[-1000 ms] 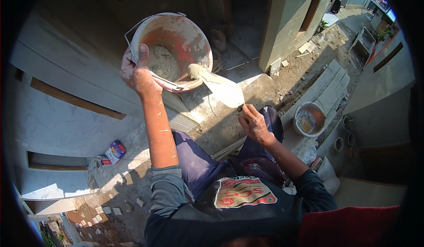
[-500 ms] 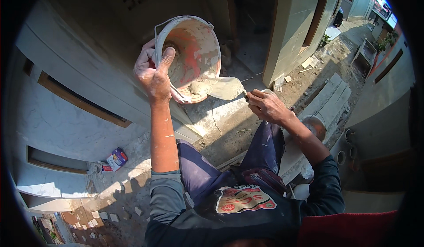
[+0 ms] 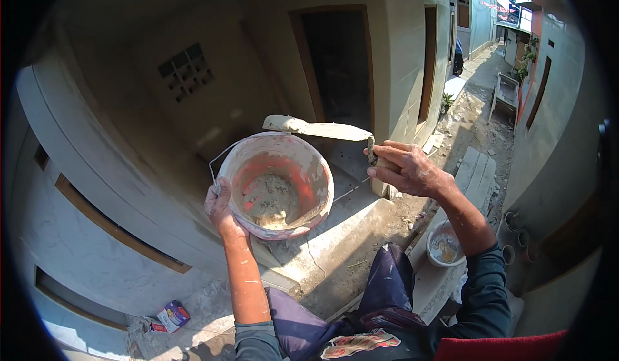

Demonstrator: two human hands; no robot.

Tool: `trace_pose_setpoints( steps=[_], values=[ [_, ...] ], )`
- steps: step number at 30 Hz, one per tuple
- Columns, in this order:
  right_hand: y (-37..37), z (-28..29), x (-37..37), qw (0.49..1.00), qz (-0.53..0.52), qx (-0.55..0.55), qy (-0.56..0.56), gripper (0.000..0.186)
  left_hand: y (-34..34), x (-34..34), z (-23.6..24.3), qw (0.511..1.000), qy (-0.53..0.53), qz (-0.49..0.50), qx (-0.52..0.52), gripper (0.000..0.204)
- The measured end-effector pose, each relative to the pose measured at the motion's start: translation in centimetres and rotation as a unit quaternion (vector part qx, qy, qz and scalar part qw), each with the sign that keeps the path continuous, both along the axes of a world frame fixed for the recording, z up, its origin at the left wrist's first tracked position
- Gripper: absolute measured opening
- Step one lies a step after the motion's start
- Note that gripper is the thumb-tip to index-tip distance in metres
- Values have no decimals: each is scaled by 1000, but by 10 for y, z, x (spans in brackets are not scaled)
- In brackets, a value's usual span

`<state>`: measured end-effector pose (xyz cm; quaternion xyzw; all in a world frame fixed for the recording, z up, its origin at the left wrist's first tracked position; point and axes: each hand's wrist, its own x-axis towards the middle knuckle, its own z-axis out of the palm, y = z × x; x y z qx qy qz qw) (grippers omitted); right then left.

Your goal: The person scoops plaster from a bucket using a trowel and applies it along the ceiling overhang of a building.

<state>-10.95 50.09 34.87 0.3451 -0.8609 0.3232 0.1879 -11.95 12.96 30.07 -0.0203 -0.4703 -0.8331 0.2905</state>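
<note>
My left hand (image 3: 223, 207) grips the near left side of a mortar-smeared bucket (image 3: 320, 196), thumb over the rim. The bucket is held up in the air, its mouth facing me. Inside, wet grey mortar (image 3: 274, 200) lies on the bottom, with reddish patches on the wall. My right hand (image 3: 412, 167) is closed round the handle of a trowel (image 3: 338, 130). Its blade is seen nearly edge-on, level above the bucket's far rim, with a lump of mortar on the tip end. A thin wire handle (image 3: 216, 161) hangs at the bucket's left.
A second bucket (image 3: 445, 248) stands on wooden planks (image 3: 474, 180) to my right. A pale wall (image 3: 116, 187) runs along my left, with a colourful package (image 3: 173, 316) at its foot. Ahead are a dark doorway (image 3: 338, 64) and a wall corner; an alley (image 3: 474, 93) stretches away at upper right.
The trowel has come out of the bucket and risen above its far rim, carrying mortar. The bucket has tipped more upright. My view has lifted toward the doorway.
</note>
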Motion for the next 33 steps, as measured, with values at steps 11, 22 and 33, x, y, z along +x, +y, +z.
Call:
trace_pose_setpoints(
  steps=[11,22,33],
  values=[
    [29,188,28,968,-98,27,231,33,-3,16,6,998,-8,2,59,23],
    [62,310,60,838,-273,79,466,35,14,8,84,981,109,-153,47,34],
    [46,420,121,697,-456,296,467,42,46,0,171,937,148,-311,52,42]
  ],
)
